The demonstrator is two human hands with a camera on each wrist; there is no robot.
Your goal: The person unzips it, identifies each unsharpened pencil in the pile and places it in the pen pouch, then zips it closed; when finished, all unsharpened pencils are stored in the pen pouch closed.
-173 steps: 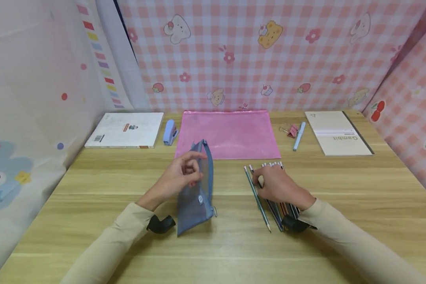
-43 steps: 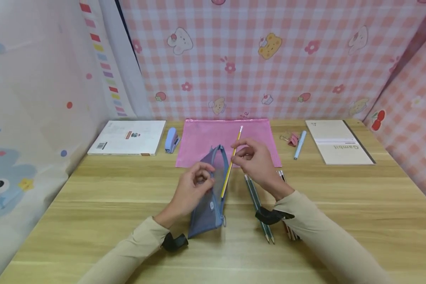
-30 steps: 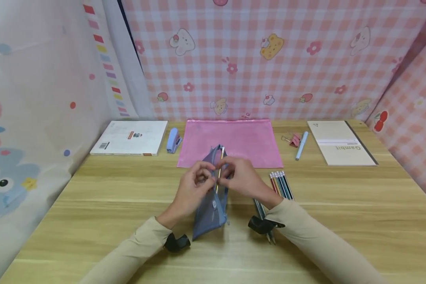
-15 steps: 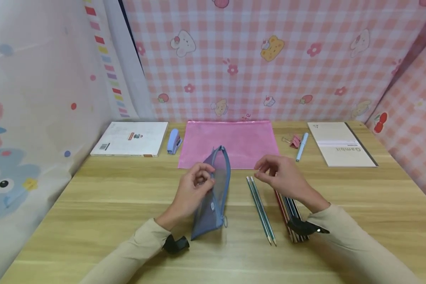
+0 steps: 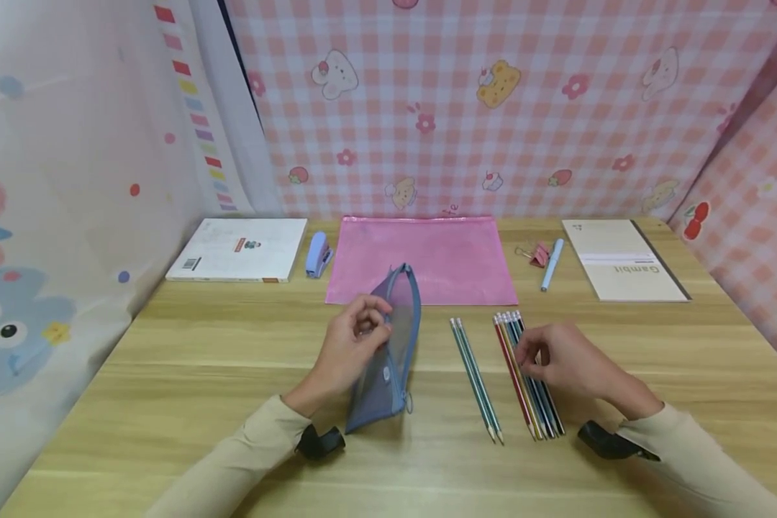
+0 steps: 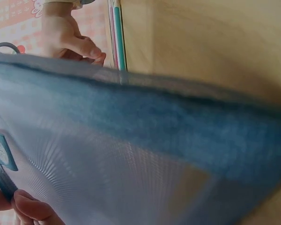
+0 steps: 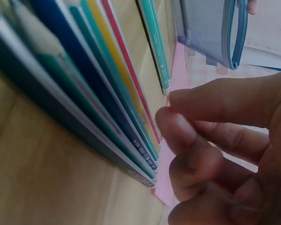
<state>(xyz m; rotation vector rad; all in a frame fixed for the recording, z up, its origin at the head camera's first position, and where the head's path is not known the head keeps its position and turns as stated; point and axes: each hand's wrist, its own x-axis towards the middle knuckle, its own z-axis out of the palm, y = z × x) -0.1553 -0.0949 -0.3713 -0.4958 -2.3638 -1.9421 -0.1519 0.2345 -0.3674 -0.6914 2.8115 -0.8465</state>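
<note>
My left hand [image 5: 374, 329] grips the rim of a blue mesh pencil pouch [image 5: 391, 352] and holds it upright with its zip open; the mesh [image 6: 131, 154] fills the left wrist view. To its right, two green pencils [image 5: 477, 378] lie apart from a tight row of several coloured pencils [image 5: 524, 374]. My right hand [image 5: 536, 357] rests on that row with curled fingertips touching the pencils, and none is lifted. In the right wrist view the right hand [image 7: 178, 117] hovers just over the row of pencils [image 7: 84, 89], with the pouch [image 7: 215, 28] beyond.
Along the back of the wooden table [image 5: 168, 403] lie a white book [image 5: 236, 248], a blue stapler [image 5: 317, 253], a pink zip folder [image 5: 453, 252], pink binder clips [image 5: 536, 253], a light blue pen [image 5: 549, 265] and a beige notebook [image 5: 621, 259]. Fabric walls close three sides.
My right hand slid a yellow pencil into the pouch, let it go, and moved right and down onto the pencil row. The left hand kept holding the pouch.
</note>
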